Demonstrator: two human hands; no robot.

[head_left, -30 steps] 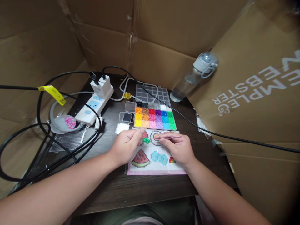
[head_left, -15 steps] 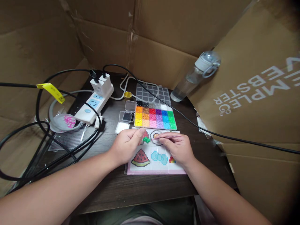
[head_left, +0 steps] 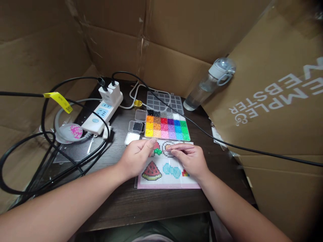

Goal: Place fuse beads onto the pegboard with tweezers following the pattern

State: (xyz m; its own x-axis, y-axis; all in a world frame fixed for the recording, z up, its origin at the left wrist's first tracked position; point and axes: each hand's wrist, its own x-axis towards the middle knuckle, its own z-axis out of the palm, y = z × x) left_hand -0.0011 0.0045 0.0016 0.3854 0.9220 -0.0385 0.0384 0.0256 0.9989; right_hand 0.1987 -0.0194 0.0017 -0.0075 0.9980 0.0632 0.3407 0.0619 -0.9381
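My right hand (head_left: 193, 159) pinches a pair of thin pinkish tweezers (head_left: 184, 148), their tips pointing left towards small green beads (head_left: 157, 151). The green beads sit below a red strawberry shape on a clear pegboard over a printed pattern sheet (head_left: 151, 185). My left hand (head_left: 136, 156) rests closed at the sheet's upper left, thumb against the curled fingers; whatever it may hold is hidden. A watermelon slice pattern (head_left: 151, 171) and a light blue bow pattern (head_left: 171, 170) show nearer to me. Part of a rainbow-coloured pattern (head_left: 185, 173) peeks out beside my right wrist.
Behind the sheet lies a compartment box of coloured beads (head_left: 168, 128), its gridded lid (head_left: 164, 101) folded back. Small boxes of black beads (head_left: 137, 126) and white beads (head_left: 132, 137) stand left. A power strip (head_left: 102, 114), looping black cables (head_left: 106, 134) and a water bottle (head_left: 207, 85) surround them.
The view has shifted slightly. Both hands stay nearly where they were, with the tweezers still near the green beads.
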